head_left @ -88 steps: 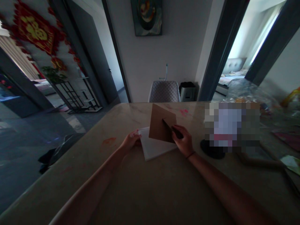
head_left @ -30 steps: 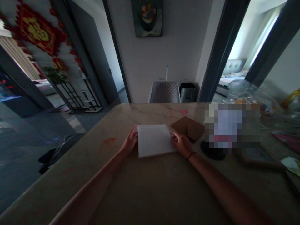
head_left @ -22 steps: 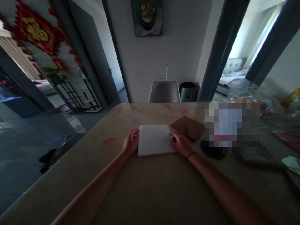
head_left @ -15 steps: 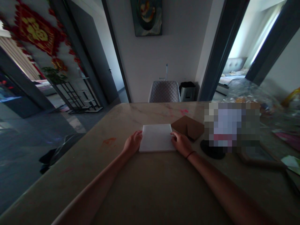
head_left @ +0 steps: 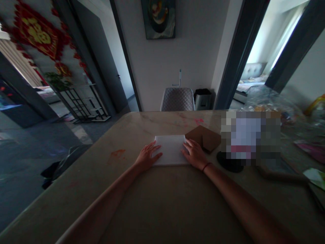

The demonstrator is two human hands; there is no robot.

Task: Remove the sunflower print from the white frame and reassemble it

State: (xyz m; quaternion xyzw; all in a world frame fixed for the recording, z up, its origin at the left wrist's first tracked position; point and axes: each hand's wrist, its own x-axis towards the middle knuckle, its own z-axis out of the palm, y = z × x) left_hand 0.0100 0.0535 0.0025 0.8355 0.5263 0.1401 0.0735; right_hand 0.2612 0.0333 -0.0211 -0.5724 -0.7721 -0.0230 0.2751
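Note:
A flat white rectangular thing, like a stack of paper or a thin box, lies on the table in front of me. My left hand rests over its left edge with the fingers spread and the thumb on the white top. Over the right edge lies my right hand, its fingers apart and their tips on the white surface. A thin dark band circles my right wrist. Just beyond that hand is a brown envelope, partly hidden by it.
The marble-like table has orange and pink stains. To the right stand a black round base under a blurred-out patch, a dark tray-like object and clear plastic wrapping. A quilted chair stands across the table.
Both hands have loosened from the side edges of the white thing. Their fingers have spread and now lie over its top. The white thing has stayed about where it was.

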